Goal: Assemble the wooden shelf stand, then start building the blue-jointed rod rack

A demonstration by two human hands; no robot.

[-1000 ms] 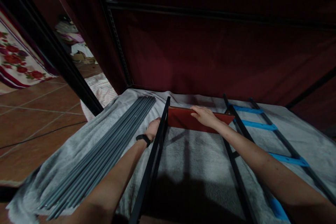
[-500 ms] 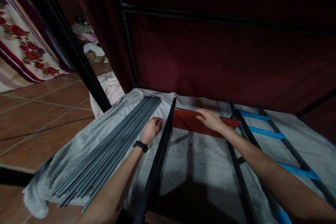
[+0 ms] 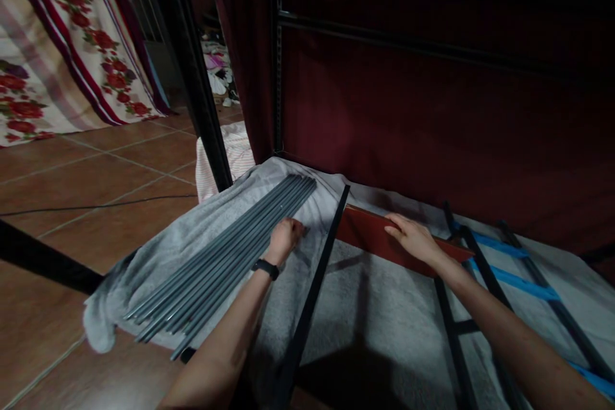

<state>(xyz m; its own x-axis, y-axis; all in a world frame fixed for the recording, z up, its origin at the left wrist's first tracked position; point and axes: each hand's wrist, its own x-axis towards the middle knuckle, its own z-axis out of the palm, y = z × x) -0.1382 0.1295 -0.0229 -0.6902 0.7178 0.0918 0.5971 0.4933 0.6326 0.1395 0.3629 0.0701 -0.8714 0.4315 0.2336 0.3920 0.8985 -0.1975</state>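
Note:
My right hand [image 3: 410, 238] grips the top edge of a reddish-brown board [image 3: 365, 234], fingers over the edge. The board stands on its long edge between a dark metal rail [image 3: 314, 288] on its left and a dark frame [image 3: 449, 320] on its right. My left hand [image 3: 284, 238], with a black band on the wrist, is closed just left of the rail. Its fingertips are pinched, and whatever may be in them is too small to make out. Beneath and beside that hand lies a bundle of grey metal rods [image 3: 230, 250].
A grey blanket [image 3: 379, 314] lies under everything. On the right, blue strips [image 3: 523, 278] cross dark bars. A black post [image 3: 202, 90] rises at left, and a dark red curtain [image 3: 408, 128] hangs behind. A cable [image 3: 120, 204] crosses the tiled floor [image 3: 129, 147].
The view has turned left, so the scene shifts rightward. My left hand is slightly farther from the metal rail. My right hand keeps its grip on the board.

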